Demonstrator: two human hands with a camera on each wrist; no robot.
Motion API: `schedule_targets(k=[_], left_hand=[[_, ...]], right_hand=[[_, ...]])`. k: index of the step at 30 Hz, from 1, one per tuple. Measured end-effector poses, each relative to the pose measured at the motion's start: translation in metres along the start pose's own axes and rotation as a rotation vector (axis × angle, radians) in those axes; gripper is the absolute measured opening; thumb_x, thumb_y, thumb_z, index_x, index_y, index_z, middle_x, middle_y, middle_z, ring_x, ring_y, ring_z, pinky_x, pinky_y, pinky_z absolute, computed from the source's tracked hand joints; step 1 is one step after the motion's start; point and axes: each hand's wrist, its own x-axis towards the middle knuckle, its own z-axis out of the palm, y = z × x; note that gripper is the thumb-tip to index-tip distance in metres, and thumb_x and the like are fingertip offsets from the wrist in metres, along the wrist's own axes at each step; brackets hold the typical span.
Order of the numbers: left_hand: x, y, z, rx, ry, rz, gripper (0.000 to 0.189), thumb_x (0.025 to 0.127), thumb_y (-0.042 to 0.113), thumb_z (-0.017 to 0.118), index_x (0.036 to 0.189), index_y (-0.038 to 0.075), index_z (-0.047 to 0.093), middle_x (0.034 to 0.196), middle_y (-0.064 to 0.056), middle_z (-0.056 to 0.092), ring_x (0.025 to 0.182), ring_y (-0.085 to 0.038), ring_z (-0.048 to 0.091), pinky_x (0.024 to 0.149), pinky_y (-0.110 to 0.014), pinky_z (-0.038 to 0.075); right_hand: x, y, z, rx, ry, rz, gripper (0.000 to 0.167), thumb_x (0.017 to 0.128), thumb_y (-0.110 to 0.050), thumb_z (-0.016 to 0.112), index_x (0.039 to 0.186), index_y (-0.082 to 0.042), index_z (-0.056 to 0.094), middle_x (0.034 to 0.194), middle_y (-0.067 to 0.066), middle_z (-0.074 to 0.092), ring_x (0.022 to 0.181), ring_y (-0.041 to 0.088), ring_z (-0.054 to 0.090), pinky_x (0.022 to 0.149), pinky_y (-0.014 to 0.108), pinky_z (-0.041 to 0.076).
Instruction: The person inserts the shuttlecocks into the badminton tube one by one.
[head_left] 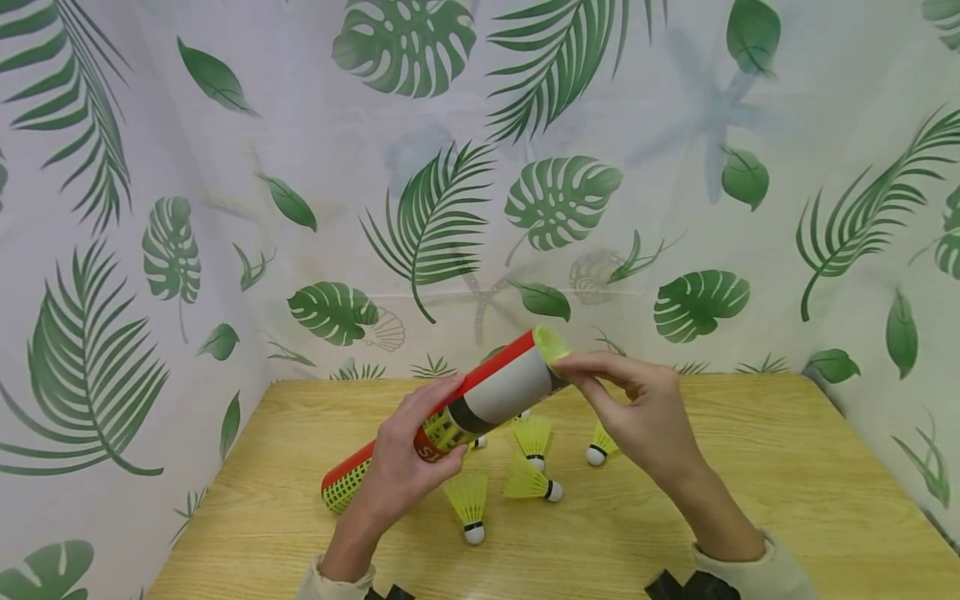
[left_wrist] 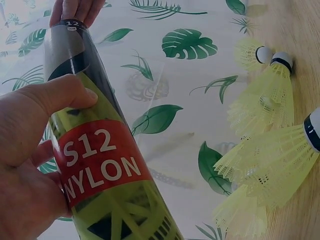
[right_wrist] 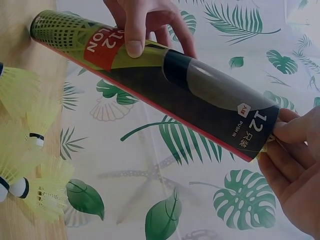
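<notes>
A shuttlecock tube (head_left: 498, 392) in red, grey, black and yellow is held slantwise above the table, its mouth end raised to the right. My left hand (head_left: 408, 450) grips it round the middle, thumb across the front near the red "S12 NYLON" label (left_wrist: 102, 155). At the raised mouth, the fingers of my right hand (head_left: 637, 408) pinch the yellow skirt of a shuttlecock (head_left: 551, 342). Most of that shuttlecock is hidden by the tube wall and my fingers. Below the tube lie loose yellow shuttlecocks with white heads, one shuttlecock (head_left: 468, 504) nearest me.
Another shuttlecock (head_left: 533, 482) lies on its side, with one more shuttlecock (head_left: 598, 446) farther right. The wooden table (head_left: 247, 500) ends at the back against a leaf-patterned cloth (head_left: 465, 275), which also rises on both sides.
</notes>
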Motion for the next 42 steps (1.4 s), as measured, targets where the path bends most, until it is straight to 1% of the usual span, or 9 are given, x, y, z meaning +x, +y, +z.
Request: schedule_targets(k=[10, 16, 20, 23, 27, 30, 32, 37, 42], left_hand=[[0.0, -0.001, 0.0, -0.01, 0.002, -0.003, 0.084, 0.078, -0.002, 0.083, 0.151, 0.026, 0.051, 0.149, 0.002, 0.053, 0.128, -0.022, 0.054, 0.088, -0.042, 0.056], [-0.001, 0.0, -0.001, -0.026, -0.002, -0.004, 0.082, 0.079, -0.001, 0.083, 0.151, 0.024, 0.052, 0.149, 0.0, 0.054, 0.129, -0.023, 0.054, 0.09, -0.042, 0.056], [-0.001, -0.001, -0.002, -0.02, -0.001, -0.003, 0.082, 0.08, -0.001, 0.082, 0.151, 0.024, 0.051, 0.149, 0.0, 0.053, 0.127, -0.023, 0.055, 0.089, -0.042, 0.056], [-0.001, -0.001, -0.003, -0.015, 0.001, -0.005, 0.082, 0.08, 0.0, 0.082, 0.151, 0.025, 0.051, 0.149, 0.0, 0.053, 0.127, -0.023, 0.055, 0.089, -0.042, 0.056], [-0.001, -0.001, -0.003, -0.018, 0.002, -0.017, 0.082, 0.08, 0.0, 0.082, 0.151, 0.026, 0.051, 0.149, 0.002, 0.053, 0.127, -0.023, 0.055, 0.09, -0.042, 0.056], [-0.002, -0.001, -0.004, -0.012, 0.004, -0.021, 0.082, 0.08, 0.001, 0.082, 0.151, 0.026, 0.051, 0.15, 0.002, 0.052, 0.127, -0.022, 0.055, 0.091, -0.042, 0.056], [-0.002, -0.002, -0.005, -0.008, 0.007, -0.018, 0.082, 0.08, 0.001, 0.083, 0.151, 0.027, 0.051, 0.149, 0.002, 0.053, 0.128, -0.021, 0.055, 0.09, -0.042, 0.056], [-0.001, -0.004, -0.007, -0.024, 0.02, -0.009, 0.082, 0.079, -0.001, 0.082, 0.151, 0.024, 0.052, 0.148, 0.002, 0.054, 0.125, -0.021, 0.056, 0.089, -0.041, 0.055], [-0.001, -0.006, -0.012, -0.052, 0.043, -0.018, 0.082, 0.079, -0.003, 0.082, 0.151, 0.023, 0.052, 0.146, 0.001, 0.055, 0.117, -0.021, 0.058, 0.086, -0.039, 0.056]], right_hand=[[0.001, -0.002, -0.003, 0.036, -0.139, 0.097, 0.026, 0.095, 0.014, 0.06, 0.109, -0.001, 0.074, 0.107, 0.006, 0.074, 0.103, 0.013, 0.069, 0.092, 0.024, 0.054], [0.001, -0.002, -0.002, 0.03, -0.192, 0.118, 0.021, 0.099, 0.009, 0.054, 0.111, 0.0, 0.07, 0.109, 0.006, 0.071, 0.103, 0.014, 0.066, 0.091, 0.023, 0.053], [0.001, -0.001, 0.0, 0.062, -0.184, 0.111, 0.023, 0.099, 0.01, 0.053, 0.113, 0.001, 0.069, 0.111, 0.008, 0.07, 0.106, 0.014, 0.066, 0.092, 0.023, 0.053], [0.0, 0.0, 0.0, 0.126, -0.159, 0.093, 0.027, 0.099, 0.012, 0.052, 0.119, 0.002, 0.068, 0.116, 0.012, 0.07, 0.112, 0.017, 0.066, 0.094, 0.026, 0.052], [-0.002, 0.003, -0.005, 0.245, -0.086, 0.01, 0.034, 0.096, 0.019, 0.049, 0.124, 0.008, 0.064, 0.123, 0.024, 0.067, 0.12, 0.025, 0.065, 0.1, 0.031, 0.051], [-0.006, 0.007, -0.011, 0.289, -0.05, -0.043, 0.036, 0.093, 0.024, 0.047, 0.124, 0.013, 0.062, 0.125, 0.029, 0.064, 0.121, 0.028, 0.064, 0.101, 0.034, 0.05], [-0.009, 0.012, -0.017, 0.295, -0.044, -0.048, 0.035, 0.093, 0.025, 0.047, 0.123, 0.014, 0.062, 0.126, 0.029, 0.064, 0.12, 0.029, 0.065, 0.101, 0.035, 0.05], [-0.023, 0.029, -0.028, 0.252, -0.05, 0.027, 0.031, 0.093, 0.024, 0.048, 0.119, 0.014, 0.062, 0.126, 0.03, 0.063, 0.118, 0.027, 0.064, 0.099, 0.034, 0.052], [-0.036, 0.047, -0.036, 0.117, -0.067, 0.124, 0.029, 0.094, 0.02, 0.053, 0.117, 0.008, 0.065, 0.128, 0.026, 0.064, 0.121, 0.021, 0.063, 0.098, 0.03, 0.052]])
